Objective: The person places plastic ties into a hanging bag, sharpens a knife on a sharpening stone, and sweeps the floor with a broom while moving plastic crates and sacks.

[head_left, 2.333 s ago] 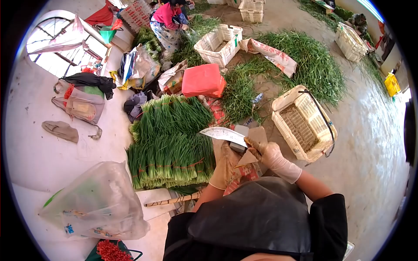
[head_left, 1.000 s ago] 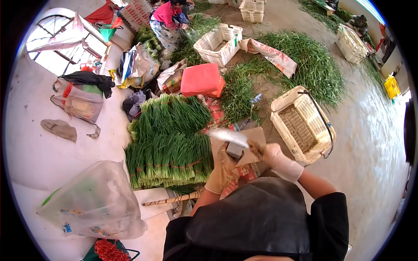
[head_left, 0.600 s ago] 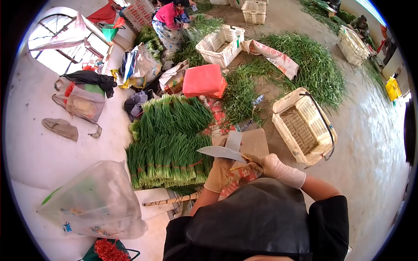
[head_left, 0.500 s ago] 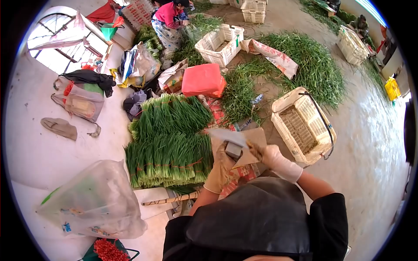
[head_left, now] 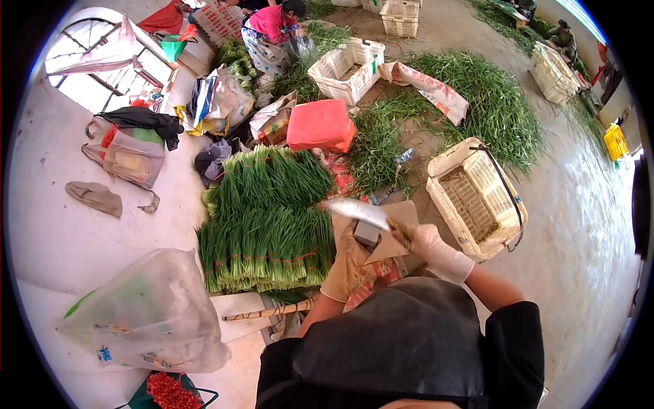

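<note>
Knife (head_left: 355,210), slanting across the far part of a grey block (head_left: 368,234), has swung out from nearer the black apron (head_left: 395,341), so the back-and-forth stroke seems to be continuing. My neighbour's gloved right hand (head_left: 433,251) grips it; the left hand (head_left: 346,264) holds the block. Curved metal shines above flat brown cardboard (head_left: 403,213), beside densely packed green bundles (head_left: 266,252).

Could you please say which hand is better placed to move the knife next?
Probably the right hand: it grips the knife, while the left hand holds the grey block.
</note>
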A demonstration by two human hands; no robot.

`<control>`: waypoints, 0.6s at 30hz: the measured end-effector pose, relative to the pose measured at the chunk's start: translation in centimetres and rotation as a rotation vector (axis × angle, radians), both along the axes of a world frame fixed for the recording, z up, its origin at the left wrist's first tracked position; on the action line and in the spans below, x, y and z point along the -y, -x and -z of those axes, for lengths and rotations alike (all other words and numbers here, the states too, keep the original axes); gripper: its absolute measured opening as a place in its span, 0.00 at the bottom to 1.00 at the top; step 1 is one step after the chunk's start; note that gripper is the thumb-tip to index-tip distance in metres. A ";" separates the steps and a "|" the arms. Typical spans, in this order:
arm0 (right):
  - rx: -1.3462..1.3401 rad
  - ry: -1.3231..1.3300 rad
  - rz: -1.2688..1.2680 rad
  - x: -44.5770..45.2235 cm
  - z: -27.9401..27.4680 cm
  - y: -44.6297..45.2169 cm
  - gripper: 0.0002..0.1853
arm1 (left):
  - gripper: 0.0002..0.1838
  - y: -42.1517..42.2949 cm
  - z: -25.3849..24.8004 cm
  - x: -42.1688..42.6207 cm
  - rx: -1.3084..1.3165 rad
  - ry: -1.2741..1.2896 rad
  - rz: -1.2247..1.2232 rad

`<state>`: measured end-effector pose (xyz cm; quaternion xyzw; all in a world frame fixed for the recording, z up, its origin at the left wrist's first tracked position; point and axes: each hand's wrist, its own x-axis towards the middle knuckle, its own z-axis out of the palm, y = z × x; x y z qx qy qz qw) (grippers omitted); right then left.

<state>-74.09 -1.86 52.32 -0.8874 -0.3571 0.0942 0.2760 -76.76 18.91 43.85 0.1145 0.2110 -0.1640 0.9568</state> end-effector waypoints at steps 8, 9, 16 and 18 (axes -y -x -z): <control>-0.238 -0.001 0.143 -0.8 -0.6 0.2 0.20 | 0.20 0.4 -3.2 1.3 -0.210 -0.306 -0.110; -0.239 0.001 0.141 -0.8 0.1 0.8 0.20 | 0.20 0.7 -3.8 1.7 -0.188 -0.434 -0.071; -0.284 0.085 0.146 -1.4 -0.9 -0.4 0.22 | 0.20 0.4 -5.0 1.9 -0.253 -0.426 -0.114; -0.106 -0.141 0.008 -1.3 2.0 0.7 0.23 | 0.19 0.3 -0.9 0.4 -0.008 -0.265 -0.030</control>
